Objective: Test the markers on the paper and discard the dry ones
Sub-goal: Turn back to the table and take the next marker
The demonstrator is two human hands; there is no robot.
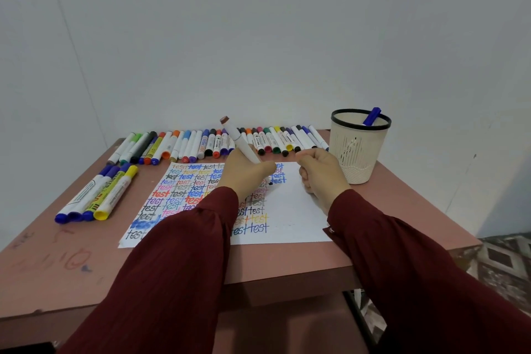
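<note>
We reach both arms forward over the table (287,261), wrapped to the wrists in dark red ribbed sleeves (178,267). Our left hand (244,174) grasps a marker (240,138) in a writing grip, knuckles up. The barrel slants away from us with its brown end highest and its tip down at the paper (296,210). Our right hand (321,175) is clenched into a fist, resting on the paper just right of the left hand, thumb side up.

Whether the fist encloses anything we cannot tell. The marker's tip is mostly masked by our left fingers, so contact with the sheet is hard to make out. Our left forearm covers the middle of the writing.

The table is a flat, dull pink board, scuffed and scribbled on near our left elbow. The paper under both hands is white and rectangular, filled on the left-hand side with rows of the word "test" in many colours. Its part under the right hand is blank.

Beyond the right hand stands a cream, tapered plastic basket (359,152) with a slotted wall and black rim, and a blue marker (373,116) leans inside. Beyond both hands a long row of capped markers (212,142) lies side by side. Four thicker ones (97,195) lie well left of the left hand.
</note>
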